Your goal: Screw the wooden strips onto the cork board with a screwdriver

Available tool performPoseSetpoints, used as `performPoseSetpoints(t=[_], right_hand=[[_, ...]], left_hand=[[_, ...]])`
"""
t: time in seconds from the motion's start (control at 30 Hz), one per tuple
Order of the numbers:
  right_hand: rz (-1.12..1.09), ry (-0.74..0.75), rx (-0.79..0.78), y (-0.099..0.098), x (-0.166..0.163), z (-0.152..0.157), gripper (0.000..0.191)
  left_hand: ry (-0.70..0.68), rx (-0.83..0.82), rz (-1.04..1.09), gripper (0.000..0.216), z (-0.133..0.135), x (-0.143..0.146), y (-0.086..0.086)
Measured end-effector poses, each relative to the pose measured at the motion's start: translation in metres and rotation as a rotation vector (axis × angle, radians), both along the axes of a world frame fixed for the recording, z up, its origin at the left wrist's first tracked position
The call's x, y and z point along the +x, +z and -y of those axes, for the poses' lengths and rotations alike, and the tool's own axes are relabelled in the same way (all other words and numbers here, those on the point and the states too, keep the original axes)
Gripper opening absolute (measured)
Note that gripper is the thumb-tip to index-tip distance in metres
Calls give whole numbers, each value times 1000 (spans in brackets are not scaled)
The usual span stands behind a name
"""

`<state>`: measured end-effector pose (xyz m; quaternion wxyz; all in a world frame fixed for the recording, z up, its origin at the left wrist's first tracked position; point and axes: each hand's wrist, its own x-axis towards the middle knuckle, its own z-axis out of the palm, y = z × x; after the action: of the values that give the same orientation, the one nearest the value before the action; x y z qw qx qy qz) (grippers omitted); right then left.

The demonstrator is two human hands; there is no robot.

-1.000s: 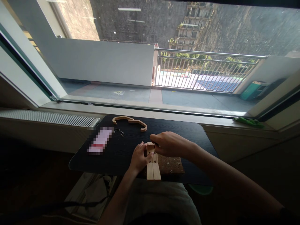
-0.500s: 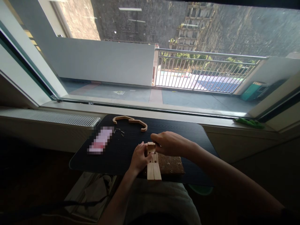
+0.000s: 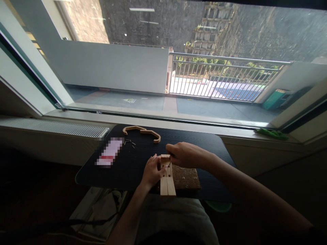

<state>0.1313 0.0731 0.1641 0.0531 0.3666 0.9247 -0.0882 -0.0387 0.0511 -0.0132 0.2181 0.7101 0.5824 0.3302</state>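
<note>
Wood bars [image 3: 165, 183], pale, drilled, left hand [image 3: 151, 172] clasping them, right hand [image 3: 184, 154] curled, grip unclear

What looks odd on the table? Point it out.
The fasteners lie loose at odd angles on the table. The board under the wood is flecked, perhaps worn. The pink item is pixelated, so I cannot judge it. Nothing looks spilled.

Left hand [image 3: 151, 172] holding paired wooden pieces [image 3: 165, 183].
</note>
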Motion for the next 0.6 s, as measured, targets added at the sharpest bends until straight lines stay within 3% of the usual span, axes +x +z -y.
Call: performPoseSetpoints(t=[0.6], right_hand=[[-4,-59,-36,-3,2,-6,22]], left_hand=[[11,1,6,36,0,1,-3]])
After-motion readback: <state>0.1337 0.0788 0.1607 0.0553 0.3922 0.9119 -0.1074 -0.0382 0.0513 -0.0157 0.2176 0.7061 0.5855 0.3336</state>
